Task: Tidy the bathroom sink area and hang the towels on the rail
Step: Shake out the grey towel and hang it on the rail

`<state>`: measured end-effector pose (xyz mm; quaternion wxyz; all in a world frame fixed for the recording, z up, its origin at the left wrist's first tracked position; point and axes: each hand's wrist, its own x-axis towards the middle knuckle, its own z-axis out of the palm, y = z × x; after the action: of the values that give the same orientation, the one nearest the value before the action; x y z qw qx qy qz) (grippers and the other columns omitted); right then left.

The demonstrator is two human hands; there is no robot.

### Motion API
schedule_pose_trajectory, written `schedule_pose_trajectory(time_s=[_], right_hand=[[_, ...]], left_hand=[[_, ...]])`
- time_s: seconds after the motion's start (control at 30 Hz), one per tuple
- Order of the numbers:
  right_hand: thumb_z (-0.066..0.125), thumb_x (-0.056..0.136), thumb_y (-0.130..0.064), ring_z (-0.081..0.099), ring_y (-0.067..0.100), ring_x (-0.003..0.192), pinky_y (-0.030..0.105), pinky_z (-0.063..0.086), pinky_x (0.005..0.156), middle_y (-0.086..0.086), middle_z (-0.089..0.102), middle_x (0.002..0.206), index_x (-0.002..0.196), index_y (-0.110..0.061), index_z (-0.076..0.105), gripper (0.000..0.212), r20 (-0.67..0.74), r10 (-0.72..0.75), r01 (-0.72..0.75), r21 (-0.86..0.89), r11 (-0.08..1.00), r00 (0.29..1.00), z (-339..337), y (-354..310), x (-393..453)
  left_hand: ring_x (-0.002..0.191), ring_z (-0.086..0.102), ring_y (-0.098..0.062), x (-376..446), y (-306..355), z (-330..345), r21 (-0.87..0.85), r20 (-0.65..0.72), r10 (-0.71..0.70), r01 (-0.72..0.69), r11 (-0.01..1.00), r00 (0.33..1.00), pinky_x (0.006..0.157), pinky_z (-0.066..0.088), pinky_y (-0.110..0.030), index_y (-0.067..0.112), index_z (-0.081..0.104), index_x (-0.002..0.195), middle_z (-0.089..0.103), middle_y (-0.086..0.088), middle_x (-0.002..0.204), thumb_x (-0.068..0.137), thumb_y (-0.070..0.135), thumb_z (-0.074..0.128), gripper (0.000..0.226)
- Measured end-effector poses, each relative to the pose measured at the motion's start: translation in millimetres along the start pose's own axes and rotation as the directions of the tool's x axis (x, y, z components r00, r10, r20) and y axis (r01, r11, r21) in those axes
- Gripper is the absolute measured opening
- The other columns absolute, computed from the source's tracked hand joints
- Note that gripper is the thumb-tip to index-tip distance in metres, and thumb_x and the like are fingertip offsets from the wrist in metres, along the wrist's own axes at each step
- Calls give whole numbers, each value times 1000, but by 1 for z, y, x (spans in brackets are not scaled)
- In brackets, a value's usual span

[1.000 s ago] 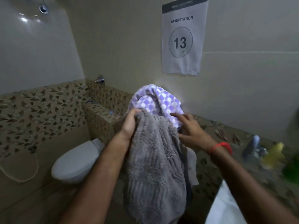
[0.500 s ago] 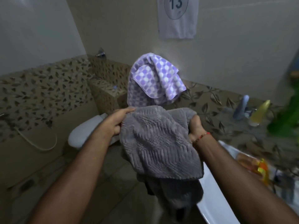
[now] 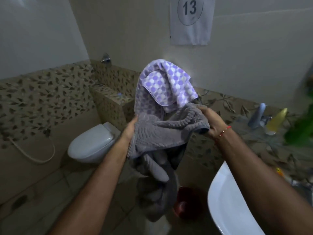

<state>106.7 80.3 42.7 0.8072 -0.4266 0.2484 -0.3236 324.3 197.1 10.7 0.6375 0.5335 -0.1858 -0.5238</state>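
Observation:
A grey ribbed towel (image 3: pixel 159 138) hangs between both hands in the middle of the view. My left hand (image 3: pixel 131 128) grips its left edge and my right hand (image 3: pixel 209 120) grips its upper right corner. The lower part of the grey towel droops in folds towards the floor. Just behind it a purple and white dotted towel (image 3: pixel 166 85) hangs bunched against the wall. The rail under the dotted towel is hidden by the cloth.
A white sink (image 3: pixel 227 206) fills the lower right. On the ledge at right stand a blue bottle (image 3: pixel 257 114), a yellow bottle (image 3: pixel 278 119) and a blurred green object (image 3: pixel 300 131). A white toilet (image 3: pixel 92 143) sits at left. A dark red bucket (image 3: pixel 187 202) stands on the floor.
The grey towel has been spread wider between my hands, my right hand moving up and right towards the dotted towel. The view has shifted slightly.

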Motion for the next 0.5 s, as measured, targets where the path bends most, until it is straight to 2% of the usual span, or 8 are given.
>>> schedule_pose_trajectory(time_s=[0.07,0.13,0.2,0.23,0.3,0.37,0.43,0.5], right_hand=[[47,99,-10,66,17,59,26,57,61,8,68,68,80,-5,69,29,-74,-16,4,-165,986,997,-3,-3,5],[64,93,-17,69,26,80,31,57,72,11,73,86,95,-8,71,11,-144,-59,-30,-551,834,988,-12,1,6],[69,89,-29,68,35,98,35,55,82,15,74,101,105,-11,69,24,-154,-206,-68,-927,370,966,-18,-1,8],[69,86,-40,66,37,103,38,54,84,17,72,106,111,-12,64,38,-172,-363,-128,-982,140,916,-18,-6,7],[70,73,-64,63,33,101,37,51,80,12,66,110,121,-18,49,70,-47,-562,-17,-998,57,826,-11,-17,1],[63,56,-87,60,23,103,32,50,82,1,56,118,135,-33,37,99,217,-412,257,-966,42,885,11,-16,-12],[47,54,-98,59,21,112,38,53,88,-3,49,129,139,-45,33,101,392,-208,321,-897,-304,896,27,4,-14],[44,78,-81,66,25,104,40,56,77,1,61,119,119,-35,56,64,450,-232,248,-774,-583,862,31,13,-9]], left_hand=[[84,71,-20,5,22,0,17,44,35,-35,999,998,75,60,-28,7,68,102,65,-7,119,108,40,32,49],[92,71,-21,3,37,-2,37,108,6,-10,999,994,87,58,-33,5,69,111,71,-11,109,105,37,43,41],[84,71,-23,3,45,-3,166,160,-56,29,986,985,84,57,-33,7,74,102,73,-12,97,97,25,57,25],[80,69,-24,3,46,-4,249,141,-82,45,967,987,84,55,-34,7,73,102,70,-14,99,94,20,61,20],[77,67,-24,1,46,-2,319,105,-79,42,947,991,82,55,-35,5,69,105,65,-16,104,93,14,62,17],[72,69,-23,-3,57,6,256,162,-64,21,967,985,72,58,-32,8,71,91,68,-13,91,87,16,65,11],[74,73,-25,-12,80,15,161,286,-30,-17,987,958,71,62,-33,8,77,83,75,-11,85,80,26,72,19],[91,75,-22,-23,109,22,190,365,113,-193,963,924,82,61,-35,14,80,100,78,-8,106,82,42,74,34]])
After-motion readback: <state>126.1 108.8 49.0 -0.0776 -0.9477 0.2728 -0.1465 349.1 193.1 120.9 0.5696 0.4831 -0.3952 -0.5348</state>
